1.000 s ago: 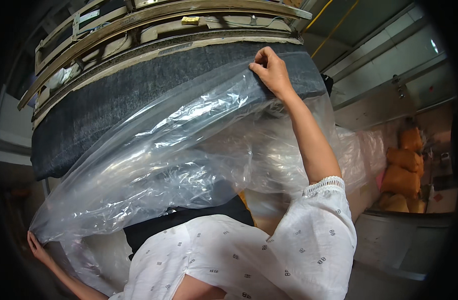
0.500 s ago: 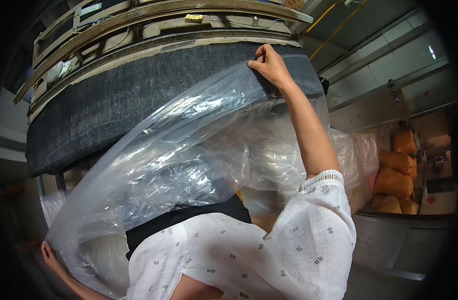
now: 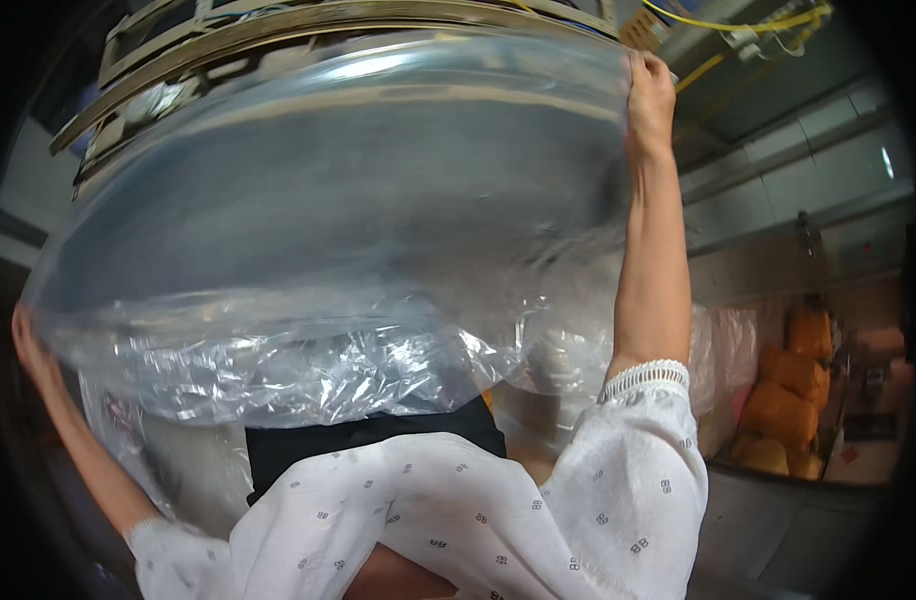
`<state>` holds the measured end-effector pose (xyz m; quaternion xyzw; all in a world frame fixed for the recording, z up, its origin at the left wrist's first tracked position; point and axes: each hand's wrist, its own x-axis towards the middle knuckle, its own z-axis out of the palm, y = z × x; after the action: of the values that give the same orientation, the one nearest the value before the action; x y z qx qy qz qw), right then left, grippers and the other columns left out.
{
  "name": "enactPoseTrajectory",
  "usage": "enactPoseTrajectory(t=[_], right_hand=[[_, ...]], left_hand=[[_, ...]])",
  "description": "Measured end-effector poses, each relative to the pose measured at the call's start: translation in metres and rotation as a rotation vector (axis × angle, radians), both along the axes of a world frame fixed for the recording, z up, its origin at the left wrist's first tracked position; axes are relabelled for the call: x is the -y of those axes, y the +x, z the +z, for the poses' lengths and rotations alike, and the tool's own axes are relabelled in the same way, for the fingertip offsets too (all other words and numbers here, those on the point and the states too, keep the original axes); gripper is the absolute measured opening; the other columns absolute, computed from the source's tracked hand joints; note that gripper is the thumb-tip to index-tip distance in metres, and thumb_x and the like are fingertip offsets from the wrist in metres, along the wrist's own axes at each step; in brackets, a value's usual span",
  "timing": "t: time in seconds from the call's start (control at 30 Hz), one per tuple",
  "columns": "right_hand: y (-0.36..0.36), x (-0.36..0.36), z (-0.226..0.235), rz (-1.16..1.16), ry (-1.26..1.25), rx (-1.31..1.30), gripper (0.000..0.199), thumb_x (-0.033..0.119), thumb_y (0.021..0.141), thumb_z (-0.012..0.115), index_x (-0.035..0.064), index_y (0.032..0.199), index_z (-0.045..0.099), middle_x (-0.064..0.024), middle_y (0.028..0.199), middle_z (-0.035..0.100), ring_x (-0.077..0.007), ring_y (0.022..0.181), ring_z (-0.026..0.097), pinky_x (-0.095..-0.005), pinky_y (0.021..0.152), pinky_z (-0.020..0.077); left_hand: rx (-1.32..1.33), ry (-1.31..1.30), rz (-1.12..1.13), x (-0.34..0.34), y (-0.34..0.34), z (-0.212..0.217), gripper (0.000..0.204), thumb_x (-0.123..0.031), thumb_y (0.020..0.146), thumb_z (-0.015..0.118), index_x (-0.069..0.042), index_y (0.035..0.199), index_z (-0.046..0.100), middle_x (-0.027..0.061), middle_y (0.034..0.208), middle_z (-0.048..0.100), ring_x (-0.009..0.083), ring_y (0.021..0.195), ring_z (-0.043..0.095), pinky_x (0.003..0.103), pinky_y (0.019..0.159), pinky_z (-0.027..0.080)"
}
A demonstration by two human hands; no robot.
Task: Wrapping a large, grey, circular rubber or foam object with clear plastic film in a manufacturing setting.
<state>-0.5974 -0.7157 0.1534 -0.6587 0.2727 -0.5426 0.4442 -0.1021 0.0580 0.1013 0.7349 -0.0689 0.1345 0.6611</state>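
Observation:
A wide sheet of clear plastic film stretches between my two raised hands, its far edge pulled nearly straight. My right hand pinches the far right corner, fingers closed, high above the work surface. At the left, my left hand grips the opposite corner; it is somewhat blurred. Through the film shows the dark grey padded surface, seen hazily. Closer to my body the film hangs in shiny crumpled folds over the near edge.
Beyond the padded surface runs a wooden frame with rails. Yellow cables hang at the upper right. Orange sacks are piled at the right, near more plastic film and a grey cabinet.
Both my hands have moved up and outward, the right one to the far right. The film edge has risen and now spreads over the dark surface, which was largely uncovered before.

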Motion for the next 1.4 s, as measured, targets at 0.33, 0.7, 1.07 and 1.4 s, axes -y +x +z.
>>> enactPoseTrajectory(t=[0.33, 0.7, 1.07, 1.4], right_hand=[[-0.009, 0.064, -0.112, -0.327, -0.181, -0.284, 0.02, 0.018, 0.08, 0.063, -0.0005, 0.086, 0.061, -0.0052, 0.079, 0.063, -0.0114, 0.072, 0.055, -0.0257, 0.068, 0.0439], [0.0, 0.074, -0.102, -0.485, -0.207, -0.577, 0.027, 0.022, 0.075, 0.064, -0.0015, 0.086, 0.056, -0.0124, 0.085, 0.051, -0.0225, 0.079, 0.049, -0.0321, 0.075, 0.0404], [0.003, 0.086, -0.109, -0.612, -0.054, -0.288, 0.041, 0.036, 0.087, 0.045, -0.0044, 0.09, 0.048, -0.0202, 0.101, 0.044, -0.0316, 0.098, 0.042, -0.0378, 0.09, 0.0308], [0.004, 0.076, -0.103, -0.625, -0.279, -0.323, 0.039, 0.032, 0.094, 0.035, -0.0056, 0.092, 0.046, -0.0232, 0.096, 0.048, -0.0372, 0.095, 0.043, -0.0413, 0.086, 0.0313]], left_hand=[[0.063, 0.286, -0.1, 0.184, 0.138, -0.091, 0.04, -0.035, 0.085, 0.06, -0.003, 0.109, 0.062, 0.0031, 0.105, 0.062, 0.0114, 0.098, 0.054, 0.021, 0.087, 0.038], [0.072, 0.327, -0.128, 0.196, 0.217, -0.112, 0.041, -0.035, 0.081, 0.065, -0.004, 0.107, 0.062, 0.0045, 0.103, 0.062, 0.012, 0.096, 0.054, 0.023, 0.085, 0.039], [-0.15, 0.34, -0.039, 0.112, 0.298, -0.129, 0.037, -0.036, 0.089, 0.048, -0.006, 0.107, 0.061, 0.0024, 0.095, 0.061, 0.0064, 0.072, 0.049, 0.021, 0.058, 0.035], [0.215, 0.743, -0.172, 0.152, 0.229, -0.118, 0.038, -0.036, 0.089, 0.052, -0.003, 0.105, 0.061, 0.0058, 0.105, 0.059, 0.0154, 0.099, 0.052, 0.025, 0.087, 0.038]])
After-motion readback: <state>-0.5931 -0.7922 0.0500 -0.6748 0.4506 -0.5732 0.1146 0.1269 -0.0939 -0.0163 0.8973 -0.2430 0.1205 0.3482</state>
